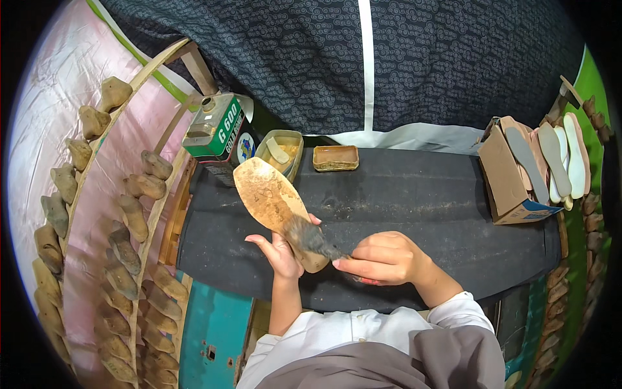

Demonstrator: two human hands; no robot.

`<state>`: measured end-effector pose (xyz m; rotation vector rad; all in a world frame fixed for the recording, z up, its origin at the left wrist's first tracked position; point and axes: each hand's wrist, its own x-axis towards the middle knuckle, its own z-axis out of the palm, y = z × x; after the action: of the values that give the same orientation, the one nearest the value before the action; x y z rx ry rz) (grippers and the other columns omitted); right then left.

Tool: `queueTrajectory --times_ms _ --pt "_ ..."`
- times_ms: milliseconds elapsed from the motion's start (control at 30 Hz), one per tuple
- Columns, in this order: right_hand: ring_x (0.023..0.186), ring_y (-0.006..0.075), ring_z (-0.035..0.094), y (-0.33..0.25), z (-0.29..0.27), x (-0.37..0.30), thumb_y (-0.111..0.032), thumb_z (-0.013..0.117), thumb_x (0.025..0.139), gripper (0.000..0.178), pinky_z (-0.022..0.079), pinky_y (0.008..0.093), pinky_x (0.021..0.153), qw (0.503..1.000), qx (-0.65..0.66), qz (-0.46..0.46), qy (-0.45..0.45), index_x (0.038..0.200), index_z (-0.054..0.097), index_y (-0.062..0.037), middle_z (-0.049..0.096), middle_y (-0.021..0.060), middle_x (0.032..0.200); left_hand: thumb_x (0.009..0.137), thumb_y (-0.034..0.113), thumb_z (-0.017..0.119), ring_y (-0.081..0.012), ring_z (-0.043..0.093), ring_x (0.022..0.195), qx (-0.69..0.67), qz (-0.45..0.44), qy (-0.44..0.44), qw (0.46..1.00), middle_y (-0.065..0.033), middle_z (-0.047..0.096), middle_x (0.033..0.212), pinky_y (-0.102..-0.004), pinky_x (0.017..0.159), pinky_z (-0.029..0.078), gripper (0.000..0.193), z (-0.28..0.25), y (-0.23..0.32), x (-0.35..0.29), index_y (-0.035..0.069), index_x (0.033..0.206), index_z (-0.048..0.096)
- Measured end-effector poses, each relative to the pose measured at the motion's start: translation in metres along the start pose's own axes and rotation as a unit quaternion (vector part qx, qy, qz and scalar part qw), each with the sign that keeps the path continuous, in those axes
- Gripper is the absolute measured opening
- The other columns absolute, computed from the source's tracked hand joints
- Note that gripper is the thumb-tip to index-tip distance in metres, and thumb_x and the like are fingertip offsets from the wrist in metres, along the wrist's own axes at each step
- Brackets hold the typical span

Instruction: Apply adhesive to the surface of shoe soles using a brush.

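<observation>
My left hand [284, 258] supports a tan shoe sole [264, 192] from below, its thumb spread out to the left side. The sole tilts over the table, its wide end pointing away from me and its narrow end close to my right hand. Brownish smears mark its upper face. Closed around a brush [306, 235], my right hand [387, 258] lays the dark bristles against the lower half of the sole. The bristles look blurred. Most of the brush handle is hidden by my fingers; a bit of red shows under them.
A dark-covered table [414, 194] lies before me. At its back left are a green-topped metal can [217, 133], a tub [293, 146] and a shallow dish [335, 158]. A cardboard box [502, 172] of insoles stands right. Racks of shoe lasts [148, 185] flank both sides.
</observation>
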<state>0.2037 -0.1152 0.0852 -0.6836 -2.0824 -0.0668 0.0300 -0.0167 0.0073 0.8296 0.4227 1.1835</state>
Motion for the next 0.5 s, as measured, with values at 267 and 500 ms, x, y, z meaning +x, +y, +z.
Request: queueTrajectory --times_ms 267,500 --pt "0.06 0.016 0.055 -0.002 0.001 -0.007 -0.008 0.068 0.065 0.034 0.046 0.0265 0.05 1.0 0.011 -0.005 -0.025 0.098 0.065 -0.0032 0.056 0.0035 0.075 0.086 0.07 0.008 -0.0245 0.056 0.07 -0.042 -0.03 -0.039 0.998 -0.0152 0.054 0.091 -0.0374 0.063 0.048 0.081 0.016 0.011 0.001 0.004 0.116 0.043" --pt "0.061 0.0153 0.055 -0.004 -0.001 -0.001 -0.008 0.068 0.064 0.036 0.046 0.0262 0.05 1.0 -0.016 -0.004 0.005 0.099 0.064 -0.0034 0.055 0.0027 0.074 0.087 0.069 0.007 -0.0226 0.056 0.078 -0.067 -0.038 -0.052 0.996 -0.0141 0.054 0.096 -0.0375 0.069 0.048 0.08 0.016 0.008 0.0 0.005 0.119 0.042"
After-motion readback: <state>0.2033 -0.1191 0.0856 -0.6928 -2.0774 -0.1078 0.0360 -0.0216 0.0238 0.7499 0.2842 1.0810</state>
